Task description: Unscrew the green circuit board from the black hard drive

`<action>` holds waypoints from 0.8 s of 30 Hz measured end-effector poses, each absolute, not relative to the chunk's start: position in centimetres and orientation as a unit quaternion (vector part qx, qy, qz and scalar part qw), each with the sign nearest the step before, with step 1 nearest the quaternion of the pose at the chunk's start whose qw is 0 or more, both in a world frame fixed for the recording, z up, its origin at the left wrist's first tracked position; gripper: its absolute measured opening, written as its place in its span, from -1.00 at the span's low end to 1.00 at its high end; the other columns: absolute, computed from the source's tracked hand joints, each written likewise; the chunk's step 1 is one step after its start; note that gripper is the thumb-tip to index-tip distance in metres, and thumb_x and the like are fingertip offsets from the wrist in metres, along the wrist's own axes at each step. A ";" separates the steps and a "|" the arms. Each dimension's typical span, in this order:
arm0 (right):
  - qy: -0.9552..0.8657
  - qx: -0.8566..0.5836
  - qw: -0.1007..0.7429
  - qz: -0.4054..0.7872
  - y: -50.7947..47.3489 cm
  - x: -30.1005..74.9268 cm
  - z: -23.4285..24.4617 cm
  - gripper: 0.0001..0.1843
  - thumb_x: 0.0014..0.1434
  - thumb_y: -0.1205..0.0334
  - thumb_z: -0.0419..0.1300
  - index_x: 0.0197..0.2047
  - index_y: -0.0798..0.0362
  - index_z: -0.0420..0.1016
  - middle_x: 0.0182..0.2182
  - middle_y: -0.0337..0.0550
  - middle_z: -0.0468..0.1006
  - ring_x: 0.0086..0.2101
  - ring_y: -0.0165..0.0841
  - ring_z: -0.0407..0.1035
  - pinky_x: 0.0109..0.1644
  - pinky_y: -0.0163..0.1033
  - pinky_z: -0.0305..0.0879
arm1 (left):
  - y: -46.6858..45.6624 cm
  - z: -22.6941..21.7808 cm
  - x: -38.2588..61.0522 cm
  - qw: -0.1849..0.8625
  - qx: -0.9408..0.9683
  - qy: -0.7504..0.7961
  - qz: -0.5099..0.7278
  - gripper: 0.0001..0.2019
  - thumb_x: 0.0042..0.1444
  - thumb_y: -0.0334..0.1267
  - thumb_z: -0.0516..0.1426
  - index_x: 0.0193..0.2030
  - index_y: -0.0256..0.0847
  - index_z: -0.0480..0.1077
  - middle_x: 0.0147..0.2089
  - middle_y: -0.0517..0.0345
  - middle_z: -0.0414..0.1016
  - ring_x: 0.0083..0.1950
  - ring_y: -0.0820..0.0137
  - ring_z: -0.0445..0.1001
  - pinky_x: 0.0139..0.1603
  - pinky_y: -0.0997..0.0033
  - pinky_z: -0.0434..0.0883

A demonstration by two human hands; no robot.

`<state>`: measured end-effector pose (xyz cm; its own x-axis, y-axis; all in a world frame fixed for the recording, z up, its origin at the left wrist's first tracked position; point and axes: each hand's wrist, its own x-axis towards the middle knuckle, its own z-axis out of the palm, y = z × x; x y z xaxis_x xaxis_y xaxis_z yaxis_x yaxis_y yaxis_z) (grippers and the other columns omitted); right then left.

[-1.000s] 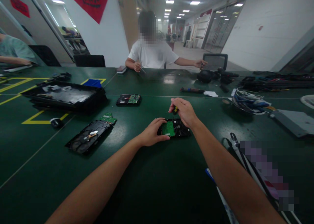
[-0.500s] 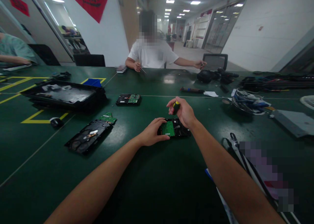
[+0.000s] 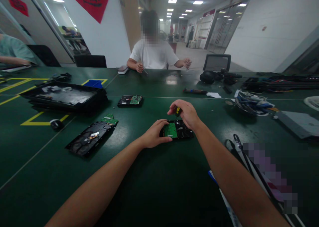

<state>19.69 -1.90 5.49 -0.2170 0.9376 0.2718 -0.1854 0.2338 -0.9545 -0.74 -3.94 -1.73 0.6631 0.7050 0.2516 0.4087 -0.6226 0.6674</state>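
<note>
A black hard drive (image 3: 179,131) with a green circuit board (image 3: 170,130) facing up lies on the green table (image 3: 159,174) in front of me. My left hand (image 3: 156,134) grips the drive's left edge, fingers curled over it. My right hand (image 3: 185,113) is closed on a screwdriver with a yellow-and-black handle (image 3: 177,111), held upright over the drive's far side. Its tip is hidden behind the hand.
An opened hard drive (image 3: 88,141) with a loose green board (image 3: 109,119) lies to the left, another drive (image 3: 130,101) beyond it. A black tray (image 3: 64,96) stands at the far left. Cables (image 3: 251,102) and straps (image 3: 249,160) lie to the right. A person in a white shirt (image 3: 153,54) sits opposite.
My right hand has tipped the screwdriver and brought it back down over the drive. The person opposite has drawn their outstretched hand in towards their body.
</note>
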 end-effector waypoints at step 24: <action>-0.540 -0.325 0.575 0.521 -1.5 19.3 4.9 -0.50 0.23 -0.27 0.17 -0.45 -0.02 0.47 -0.57 -0.27 0.39 -0.50 -0.39 0.34 -0.34 -0.23 0.29 | -3.9 -1.9 -0.7 0.291 0.863 0.327 0.250 -0.24 0.09 0.12 0.30 0.34 -0.17 0.23 0.40 -0.21 0.22 0.42 0.00 0.24 0.43 -0.11 0.25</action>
